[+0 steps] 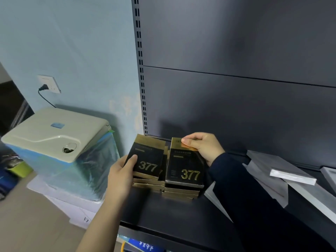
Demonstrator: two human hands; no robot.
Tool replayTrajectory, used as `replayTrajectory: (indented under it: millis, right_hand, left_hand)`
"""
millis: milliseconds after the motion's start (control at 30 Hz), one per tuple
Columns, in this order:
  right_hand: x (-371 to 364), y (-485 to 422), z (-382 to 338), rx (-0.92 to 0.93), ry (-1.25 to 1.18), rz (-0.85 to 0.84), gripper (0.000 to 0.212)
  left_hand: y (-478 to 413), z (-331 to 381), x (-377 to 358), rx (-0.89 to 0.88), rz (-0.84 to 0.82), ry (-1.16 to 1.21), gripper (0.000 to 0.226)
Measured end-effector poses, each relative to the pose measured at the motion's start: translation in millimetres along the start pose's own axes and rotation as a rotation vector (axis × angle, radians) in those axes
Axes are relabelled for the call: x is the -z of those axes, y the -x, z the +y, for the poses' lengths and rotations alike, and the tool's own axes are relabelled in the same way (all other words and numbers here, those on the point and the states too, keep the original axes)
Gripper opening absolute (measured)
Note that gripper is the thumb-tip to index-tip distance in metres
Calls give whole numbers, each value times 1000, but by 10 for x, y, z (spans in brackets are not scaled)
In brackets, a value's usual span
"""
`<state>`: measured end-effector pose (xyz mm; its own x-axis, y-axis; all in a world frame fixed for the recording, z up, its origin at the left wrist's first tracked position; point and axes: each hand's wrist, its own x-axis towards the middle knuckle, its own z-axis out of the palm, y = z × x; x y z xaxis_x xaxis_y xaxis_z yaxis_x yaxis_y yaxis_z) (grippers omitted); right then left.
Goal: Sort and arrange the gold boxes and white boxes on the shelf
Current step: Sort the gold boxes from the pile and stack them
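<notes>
Beige plastic forms the lid of a blue, film-wrapped appliance (54, 142), which stands at far left beside the shelving. It sits below a white wall socket (49, 83) with a black plug inserted. On the dark metal shelf (163, 211), two stacks of flat black-and-gold boxes marked 377 sit side by side at the left end, touching.

Left stack (145, 185): the left hand (121, 171) grips the left edge of the left top box (148, 157). The thumb lies on the box face and the fingers are hidden beneath. This box sits askew to those below it.

Right stack (181, 193): the right hand (201, 146), in a dark sleeve, pinches the far edge of the right top box (185, 168) between thumb and curled fingers. The near end of the box rests on the stack.

Further right on the same shelf, apart from the gold stacks, flat white rectangular boxes (283, 171) lie loosely overlapped, partly hidden by the sleeve.
</notes>
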<state>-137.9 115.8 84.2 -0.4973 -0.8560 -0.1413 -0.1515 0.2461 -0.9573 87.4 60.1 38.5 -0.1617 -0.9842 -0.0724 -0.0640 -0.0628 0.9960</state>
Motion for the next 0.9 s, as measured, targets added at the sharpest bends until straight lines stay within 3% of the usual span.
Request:
replayTrajectory:
  millis: [133,233,333,533,633,767,900]
  right_hand:
    - [-24,-54,95,-33,0,11,10]
    - [3,-75,134,-23,32,6,11]
    - [-20,-75,156,-8,52,-6,13]
    - [-67,-116,178,50,112,18,16]
    - [-136,-154,257,97,270,59,18]
    - [-223,-185,366,65,492,114,21]
    - [-261,-168,369,63,395,139,14]
  left_hand:
    - [-5,-86,-67,-5,23,-154,27]
    - [-67,-149,-94,-62,24,-410,24]
    - [-59,-126,-125,-43,68,-541,37]
    - [-80,-91,-112,-80,-60,-460,42]
    - [-74,-89,-96,-117,-108,-438,30]
    - [-36,-72,-116,-136,-150,-367,43]
    - [-54,-103,-116,-147,-144,-347,39]
